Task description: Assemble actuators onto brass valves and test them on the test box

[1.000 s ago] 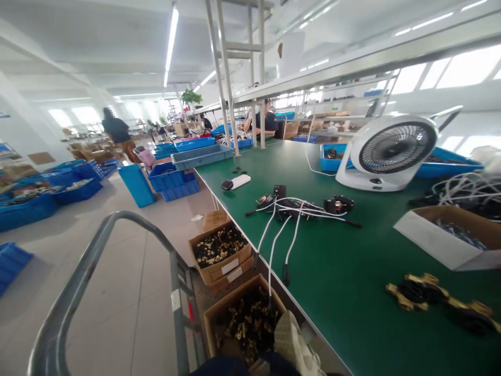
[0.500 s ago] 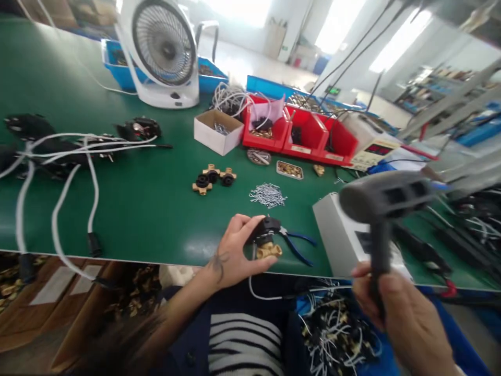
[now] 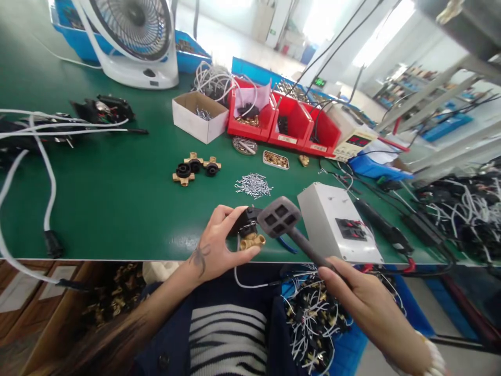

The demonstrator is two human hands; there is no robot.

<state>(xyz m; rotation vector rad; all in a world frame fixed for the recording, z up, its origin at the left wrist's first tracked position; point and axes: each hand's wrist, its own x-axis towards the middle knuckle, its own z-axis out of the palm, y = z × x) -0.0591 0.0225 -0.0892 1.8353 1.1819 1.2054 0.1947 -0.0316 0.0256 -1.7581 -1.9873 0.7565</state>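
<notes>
Near the table's front edge, my left hand (image 3: pixel 219 243) grips a black-and-brass valve assembly (image 3: pixel 252 241), with a white cable hanging below it. My right hand (image 3: pixel 352 292) is closed around the handle of a dark grey mallet (image 3: pixel 279 216). The mallet's head is just right of the assembly and overlaps it in the view; whether they touch I cannot tell. Partly hidden behind the mallet are blue-handled pliers (image 3: pixel 287 244). A pile of small metal clips (image 3: pixel 253 186) lies beyond my hands. Brass fittings with black caps (image 3: pixel 194 165) rest to the left.
A grey box (image 3: pixel 323 209) stands right of the mallet. Farther back are red bins (image 3: pixel 289 130), a white carton (image 3: pixel 199 125) and a fan (image 3: pixel 148 78). Cabled black parts (image 3: pixel 102 112) lie at left. A blue container of cabled parts (image 3: pixel 313 324) sits below the edge.
The mallet has swung down and left toward the assembly, and my right hand has moved left with it. The whole view has shifted, so table items appear farther left and higher.
</notes>
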